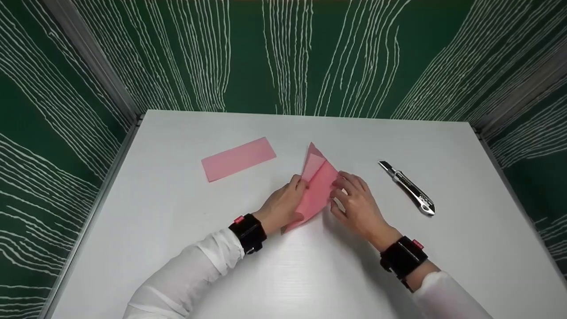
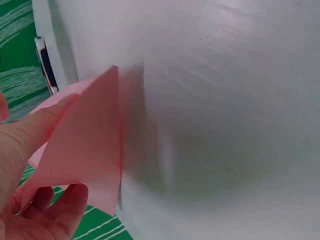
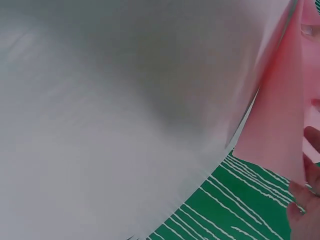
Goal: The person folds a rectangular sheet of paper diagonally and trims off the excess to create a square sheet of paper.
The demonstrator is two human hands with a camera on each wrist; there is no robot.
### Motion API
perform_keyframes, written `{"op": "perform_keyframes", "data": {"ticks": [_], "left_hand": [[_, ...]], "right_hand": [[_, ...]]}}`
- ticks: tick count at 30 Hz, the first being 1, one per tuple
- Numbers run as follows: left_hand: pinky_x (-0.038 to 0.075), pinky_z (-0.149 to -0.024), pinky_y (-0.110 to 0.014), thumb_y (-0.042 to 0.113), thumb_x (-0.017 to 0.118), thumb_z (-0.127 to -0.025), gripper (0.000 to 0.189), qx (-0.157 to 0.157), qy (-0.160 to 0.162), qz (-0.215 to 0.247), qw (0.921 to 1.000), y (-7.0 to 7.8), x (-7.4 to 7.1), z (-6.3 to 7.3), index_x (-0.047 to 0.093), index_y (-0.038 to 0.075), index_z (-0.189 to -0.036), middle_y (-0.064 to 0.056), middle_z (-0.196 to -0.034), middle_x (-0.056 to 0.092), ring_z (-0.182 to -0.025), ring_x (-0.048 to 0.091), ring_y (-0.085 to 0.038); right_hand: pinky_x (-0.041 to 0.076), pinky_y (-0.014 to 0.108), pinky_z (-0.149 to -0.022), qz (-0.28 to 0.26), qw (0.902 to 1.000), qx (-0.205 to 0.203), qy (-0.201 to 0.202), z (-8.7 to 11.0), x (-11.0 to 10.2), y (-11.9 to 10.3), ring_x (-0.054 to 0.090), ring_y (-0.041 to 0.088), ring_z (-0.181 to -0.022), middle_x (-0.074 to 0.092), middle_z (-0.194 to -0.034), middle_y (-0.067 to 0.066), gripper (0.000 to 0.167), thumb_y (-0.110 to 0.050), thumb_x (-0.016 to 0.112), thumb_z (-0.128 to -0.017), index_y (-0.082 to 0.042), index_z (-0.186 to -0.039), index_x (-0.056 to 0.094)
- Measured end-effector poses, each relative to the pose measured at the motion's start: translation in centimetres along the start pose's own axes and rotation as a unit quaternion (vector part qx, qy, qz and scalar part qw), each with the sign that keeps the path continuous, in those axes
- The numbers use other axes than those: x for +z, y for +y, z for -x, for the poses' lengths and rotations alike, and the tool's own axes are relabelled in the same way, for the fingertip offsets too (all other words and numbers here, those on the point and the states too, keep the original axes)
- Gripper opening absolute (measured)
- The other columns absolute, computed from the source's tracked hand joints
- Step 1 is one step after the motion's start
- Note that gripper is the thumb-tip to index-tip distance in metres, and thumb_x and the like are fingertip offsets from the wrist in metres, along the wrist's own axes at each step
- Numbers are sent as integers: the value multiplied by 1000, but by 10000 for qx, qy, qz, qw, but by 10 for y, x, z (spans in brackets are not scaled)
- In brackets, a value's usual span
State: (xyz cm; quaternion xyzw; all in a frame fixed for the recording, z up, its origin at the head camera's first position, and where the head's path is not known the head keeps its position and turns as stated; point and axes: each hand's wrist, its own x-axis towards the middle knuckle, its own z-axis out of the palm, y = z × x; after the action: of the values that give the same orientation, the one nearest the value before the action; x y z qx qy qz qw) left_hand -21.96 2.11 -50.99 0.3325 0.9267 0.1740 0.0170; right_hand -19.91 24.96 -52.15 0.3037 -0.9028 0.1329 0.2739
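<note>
A folded sheet of pink paper [image 1: 316,195] stands tilted between both hands near the middle of the table. My left hand [image 1: 283,201] grips its left side; in the left wrist view the thumb lies on one face of the paper [image 2: 95,135] and the curled fingers are behind it. At the right edge, my right hand [image 1: 359,208] pinches the sheet with bent fingers. A flap at the top is folded over, showing a paler pink face. In the right wrist view the paper [image 3: 277,120] hangs at the right, with fingertips at its lower corner.
A flat pink paper rectangle [image 1: 239,159] lies on the white table [image 1: 177,239], left of the hands. To the right rests a utility knife [image 1: 412,190], its dark blade end pointing up and left. Green walls with white lines [image 1: 248,57] surround the table.
</note>
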Motion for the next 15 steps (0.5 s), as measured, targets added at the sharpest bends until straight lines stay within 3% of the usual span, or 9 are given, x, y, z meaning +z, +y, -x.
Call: {"op": "perform_keyframes", "data": {"ticks": [4,9,15], "left_hand": [[54,-74,-19,21,87,-77,66,54,106,467,9988,-7,5,-1,44,5,-124,-9,-119,42,-85,58,-15],[52,-76,-21,21,89,-74,66,-76,102,969,9952,-13,8,-1,44,5,-119,-9,-118,41,-87,56,-16],[56,-83,-28,32,93,-69,81,-560,72,746,9956,-16,8,0,43,5,-126,-11,-128,40,-102,56,-21]], "right_hand": [[45,55,-101,371,9993,24,-72,0,7,0,60,39,-109,66,-93,13,8,-11,74,-82,-6,-82,68],[54,48,-89,101,9998,12,-165,-1,15,0,62,36,-94,65,-88,13,11,-10,77,-81,-4,-84,68],[59,44,-88,-135,9959,150,-876,3,22,1,63,37,-100,65,-104,19,29,-12,79,-83,-2,-107,67]]}}
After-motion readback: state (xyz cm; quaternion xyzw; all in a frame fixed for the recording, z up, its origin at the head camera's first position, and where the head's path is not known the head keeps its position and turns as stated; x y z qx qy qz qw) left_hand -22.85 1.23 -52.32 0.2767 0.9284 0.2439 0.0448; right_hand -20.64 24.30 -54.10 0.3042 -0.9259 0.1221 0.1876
